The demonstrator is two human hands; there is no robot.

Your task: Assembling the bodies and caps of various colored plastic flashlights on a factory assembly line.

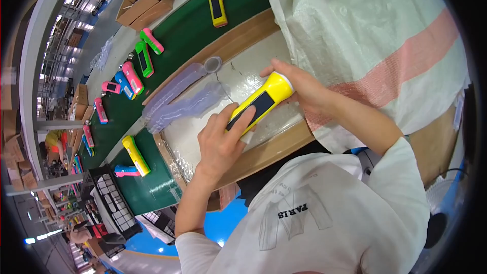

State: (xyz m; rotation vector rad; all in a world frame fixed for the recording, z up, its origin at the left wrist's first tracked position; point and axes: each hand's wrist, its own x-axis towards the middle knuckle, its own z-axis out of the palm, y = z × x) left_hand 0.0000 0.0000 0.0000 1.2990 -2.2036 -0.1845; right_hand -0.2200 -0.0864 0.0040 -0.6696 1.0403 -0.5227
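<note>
Both hands hold one yellow flashlight point(271, 90) with a dark rectangular panel along its side and a white rim at its wide head. My left hand point(221, 139) is closed around the narrow end, fingers lying over the panel. At the wide head, my right hand point(303, 87) grips from the far side; some of its fingers are hidden behind the flashlight. Below the hands is a shallow cardboard box point(271, 156) lined with shiny clear film. Bluish see-through plastic sleeves point(185, 102) lie along its left part.
A large white woven sack point(350, 25) with a pink stripe covers the right. Along the green belt point(175, 45) lie several pink, green and blue flashlights point(133, 78), plus a yellow flashlight point(217, 7). Another yellow flashlight point(136, 156) rests near a black crate point(109, 198). A cardboard carton point(144, 2) stands beyond.
</note>
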